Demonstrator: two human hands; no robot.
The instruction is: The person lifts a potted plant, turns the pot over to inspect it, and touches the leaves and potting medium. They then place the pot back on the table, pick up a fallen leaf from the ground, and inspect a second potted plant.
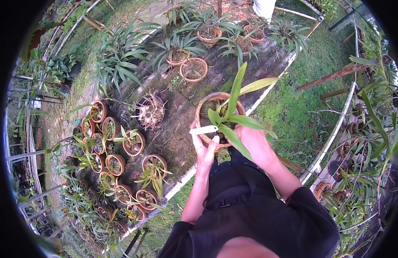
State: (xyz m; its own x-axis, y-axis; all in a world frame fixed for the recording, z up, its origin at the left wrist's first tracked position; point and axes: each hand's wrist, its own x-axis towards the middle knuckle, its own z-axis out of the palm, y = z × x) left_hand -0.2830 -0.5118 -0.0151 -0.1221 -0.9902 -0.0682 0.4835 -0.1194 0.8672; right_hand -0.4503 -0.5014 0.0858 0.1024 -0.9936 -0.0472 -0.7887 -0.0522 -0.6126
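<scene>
A round clay pot (199,112) is in front of my body, at the edge of the dark planting bench. In it grows a plant with several long green leaves (236,88), one of them yellowish. My left hand (203,150) grips the pot's near left side, thumb by the rim and fingers along the outer wall. A white plant label (204,130) with a hole at one end lies across those fingers, in front of the pot. My right hand (252,139) is closed at the pot's near right side. Leaves hide most of its fingertips.
Several small potted plants (134,142) crowd the bench's left part. A dark pot of pale, dry bulbs (150,112) stands behind them. Larger strap-leaved plants in clay pots (193,70) line the far end. A pale rail (323,150) and hanging plants are on the right, beyond grass.
</scene>
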